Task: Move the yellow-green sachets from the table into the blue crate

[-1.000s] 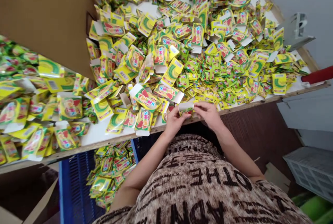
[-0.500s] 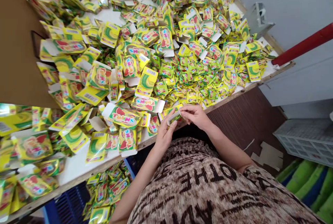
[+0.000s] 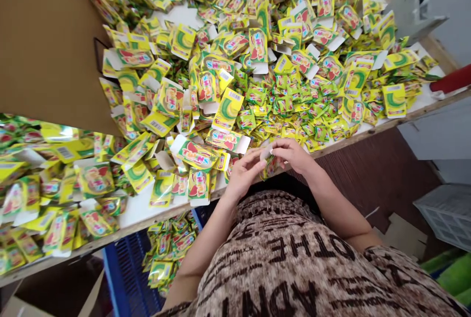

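Observation:
A small yellow-green candy box is held between my two hands at the table's front edge, its pale end flap turned up toward me. My left hand grips it from the left, thumb near the flap. Fingers of my right hand pinch the flap side from the right. Part of the box is hidden behind the fingers. Just beyond my hands lies a heap of small green and yellow candy packets. Left of them, printed boxes with white flaps, such as one box, lie loosely piled.
A large brown cardboard sheet stands at the left over the table. Under the table edge are a blue crate and a pile of yellow-green packs. A tape dispenser and a red pole are at the right.
The view has swung left, so the table's things appear further right. Both hands still hold the candy box, its flap end now turned more upward.

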`<state>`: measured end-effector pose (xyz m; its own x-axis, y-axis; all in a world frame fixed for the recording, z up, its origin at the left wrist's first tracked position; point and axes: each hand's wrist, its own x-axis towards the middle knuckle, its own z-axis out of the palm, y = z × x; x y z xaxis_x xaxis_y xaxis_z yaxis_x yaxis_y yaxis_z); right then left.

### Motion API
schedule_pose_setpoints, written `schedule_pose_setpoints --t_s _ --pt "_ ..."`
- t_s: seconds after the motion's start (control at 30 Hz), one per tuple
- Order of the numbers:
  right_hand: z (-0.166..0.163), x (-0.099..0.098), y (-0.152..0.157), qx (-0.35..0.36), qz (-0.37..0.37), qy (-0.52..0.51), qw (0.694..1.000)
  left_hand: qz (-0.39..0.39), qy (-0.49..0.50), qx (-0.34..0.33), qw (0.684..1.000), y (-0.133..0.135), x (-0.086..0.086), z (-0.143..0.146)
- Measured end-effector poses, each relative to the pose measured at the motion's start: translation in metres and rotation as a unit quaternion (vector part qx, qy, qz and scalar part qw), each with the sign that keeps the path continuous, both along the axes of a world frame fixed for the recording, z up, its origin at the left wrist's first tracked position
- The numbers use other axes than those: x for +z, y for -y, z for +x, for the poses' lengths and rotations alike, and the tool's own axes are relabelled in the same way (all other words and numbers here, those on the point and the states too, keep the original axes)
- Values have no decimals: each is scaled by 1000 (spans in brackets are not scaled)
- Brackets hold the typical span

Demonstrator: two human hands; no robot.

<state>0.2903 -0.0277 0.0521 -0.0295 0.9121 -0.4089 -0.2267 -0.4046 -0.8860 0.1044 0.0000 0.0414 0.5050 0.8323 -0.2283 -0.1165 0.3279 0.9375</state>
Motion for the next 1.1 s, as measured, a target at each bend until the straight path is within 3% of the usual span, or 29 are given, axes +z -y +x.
schedule_pose_setpoints --t_s 0.17,0.3,0.4,0.6,0.8,0.97,1.1 --pt "-13 -3 -5 -39 55 69 995 -53 -29 117 991 -10 -8 0" --pt "-19 -9 -6 -42 120 115 985 61 -80 161 982 -15 -16 -2" --pt "-18 -13 -9 -61 113 110 986 137 -119 149 972 -15 -20 -3" --pt "-16 -16 -12 -91 81 91 988 45 -60 170 983 -12 -23 11" --pt "-11 -11 -13 -93 83 73 990 66 -56 151 985 -18 -19 15" --pt "-6 -5 -16 -59 88 80 991 166 -94 90 977 -22 -10 6" --pt "-8 -13 -8 -44 171 160 971 253 -114 101 955 -18 -12 -1"
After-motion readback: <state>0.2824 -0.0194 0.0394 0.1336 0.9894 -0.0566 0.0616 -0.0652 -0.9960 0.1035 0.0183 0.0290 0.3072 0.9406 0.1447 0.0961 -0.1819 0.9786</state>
